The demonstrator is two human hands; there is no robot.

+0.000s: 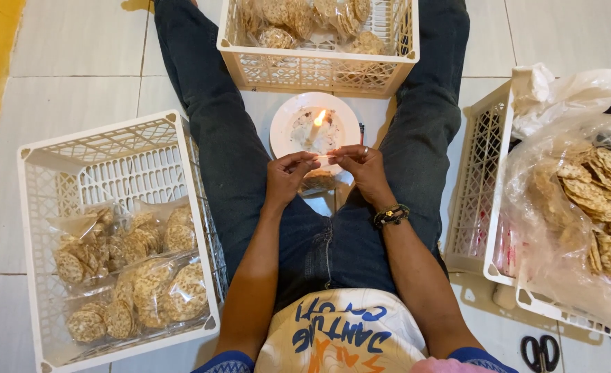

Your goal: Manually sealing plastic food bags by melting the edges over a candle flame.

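— Why is the small packet of crackers [318, 181] held just at the near edge of the white plate [281, 128]?

— A lit candle [315, 128] is stood upright in the middle of that plate, and the packet's open plastic top is stretched between both hands just short of the flame. It is judged that the film is being kept taut there so the edge can be met by the heat; the body of the packet hangs below the hands, nearer the person than the plate.

— How are the fingers set?

— The left hand [286, 177] is closed in a pinch, thumb and forefinger pressed together on the left end of the plastic edge, the other fingers curled in. The right hand [365, 169] is pinched likewise on the right end, a ring being seen on one finger and a dark bracelet [391, 216] at the wrist. Nothing else is gripped by either hand.

— And the crates?

— A cream crate [319, 69] with filled bags is set just beyond the plate. To the left of the plate, outside the leg, a white crate [36, 228] holds sealed packets [139, 276]. To the right of the plate, a large clear bag of loose crackers [589, 200] is rested in another crate. Black scissors [540, 352] lie on the floor, well apart from the plate, near the right.
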